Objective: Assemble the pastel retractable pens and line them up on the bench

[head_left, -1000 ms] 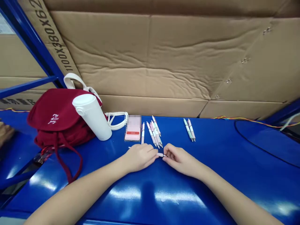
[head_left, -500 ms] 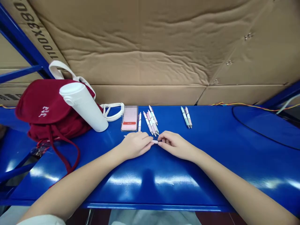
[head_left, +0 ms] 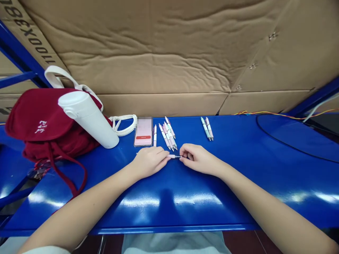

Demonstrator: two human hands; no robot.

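Observation:
Both hands rest on a blue metal table (head_left: 238, 169). My left hand (head_left: 149, 162) is closed round the barrel of a pink pen (head_left: 172, 156), whose front end sticks out to the right. My right hand (head_left: 197, 158) pinches the pen's metal tip, fingers curled. Just behind the hands lies a bunch of several pens (head_left: 166, 132) in white, pink and pale green. Two more pens (head_left: 206, 128) lie apart, further right.
A phone (head_left: 143, 132) lies face up left of the pens. A white bottle (head_left: 86, 118) leans on a dark red bag (head_left: 45, 125) at the left. Cardboard sheets (head_left: 169, 56) wall the back. Coloured wires (head_left: 265, 113) run along the far right edge.
The view has tilted down, so everything sits higher in the picture. My right hand has drawn slightly away from my left, and more of the pen's tip shows between them.

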